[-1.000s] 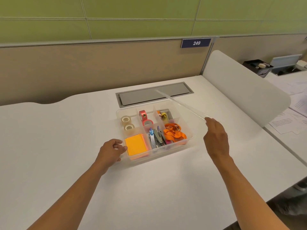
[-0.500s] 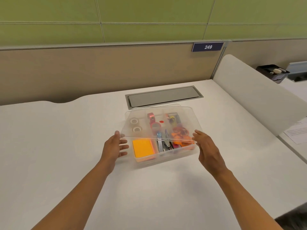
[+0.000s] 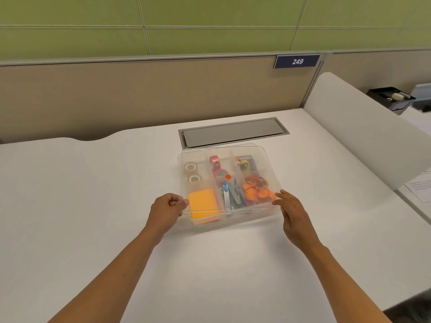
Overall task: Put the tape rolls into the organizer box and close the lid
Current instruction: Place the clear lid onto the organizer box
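A clear organizer box (image 3: 233,221) sits on the white desk, with its clear lid (image 3: 256,155) lying over the top. Through the lid I see two white tape rolls (image 3: 192,172) in the far left compartment and pink tape rolls (image 3: 218,167) in the middle one. My left hand (image 3: 166,209) is curled at the box's near left corner, fingertips pinching the lid's edge. On the near right corner rests my right hand (image 3: 292,215), fingers extended against the lid's edge.
Orange sticky notes (image 3: 201,203), staplers (image 3: 233,194) and orange clips (image 3: 257,191) fill other compartments. A grey cable hatch (image 3: 233,131) lies behind the box. A white divider panel (image 3: 363,134) stands at the right, with papers (image 3: 419,186) and a black tray (image 3: 390,99) beyond it.
My right hand brought the lid down from its raised, tilted position onto the box. Both hands now sit at the box's near corners, and my left fingers have curled.
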A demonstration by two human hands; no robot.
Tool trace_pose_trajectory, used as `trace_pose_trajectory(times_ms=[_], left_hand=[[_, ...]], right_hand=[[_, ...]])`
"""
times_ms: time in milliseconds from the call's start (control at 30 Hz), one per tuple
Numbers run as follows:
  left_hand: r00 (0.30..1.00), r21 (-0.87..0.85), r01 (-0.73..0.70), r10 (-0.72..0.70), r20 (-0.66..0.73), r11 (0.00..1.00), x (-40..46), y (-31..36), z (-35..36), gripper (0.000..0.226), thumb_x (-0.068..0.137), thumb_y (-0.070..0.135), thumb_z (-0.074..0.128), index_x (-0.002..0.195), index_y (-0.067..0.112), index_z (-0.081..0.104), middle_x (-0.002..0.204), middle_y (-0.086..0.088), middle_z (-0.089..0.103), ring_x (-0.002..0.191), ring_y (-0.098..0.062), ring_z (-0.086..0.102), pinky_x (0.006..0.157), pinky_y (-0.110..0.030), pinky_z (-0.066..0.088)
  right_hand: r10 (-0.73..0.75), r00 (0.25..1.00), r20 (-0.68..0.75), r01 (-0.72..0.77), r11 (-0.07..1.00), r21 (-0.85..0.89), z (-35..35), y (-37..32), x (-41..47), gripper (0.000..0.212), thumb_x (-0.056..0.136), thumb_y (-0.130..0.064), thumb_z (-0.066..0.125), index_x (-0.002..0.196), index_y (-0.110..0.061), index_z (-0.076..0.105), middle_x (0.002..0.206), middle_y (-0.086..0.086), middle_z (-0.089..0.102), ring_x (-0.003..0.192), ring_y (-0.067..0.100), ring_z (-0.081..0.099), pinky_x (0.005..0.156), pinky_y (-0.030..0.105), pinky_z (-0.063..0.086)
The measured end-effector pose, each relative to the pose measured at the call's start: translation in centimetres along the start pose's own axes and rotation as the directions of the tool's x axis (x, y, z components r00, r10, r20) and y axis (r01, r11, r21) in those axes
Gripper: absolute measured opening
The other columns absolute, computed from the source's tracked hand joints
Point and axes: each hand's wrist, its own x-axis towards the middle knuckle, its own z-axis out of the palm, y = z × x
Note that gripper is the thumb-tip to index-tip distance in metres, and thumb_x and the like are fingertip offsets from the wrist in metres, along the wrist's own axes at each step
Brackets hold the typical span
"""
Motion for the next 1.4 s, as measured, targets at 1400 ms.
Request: trace_pose_trajectory(times_ms=[1400], left_hand=[[0.982,-0.103,0.158,-0.146,0.120,0.982,0.8,-1.1,0.7,0.032,0.079,0.027,0.077,0.097,0.010,0.057,0.082,-0.008,0.065,0.068,-0.020,0.067,0.062,-0.034,0.055]], right_hand=[[0.629,0.765,0.134,-0.641,0.725,0.252,0.9,1.5,5.5,0.023,0.094,-0.014,0.050,0.114,-0.022,0.055,0.088,-0.010,0.056,0.076,0.011,0.055,0.062,0.026,0.042]])
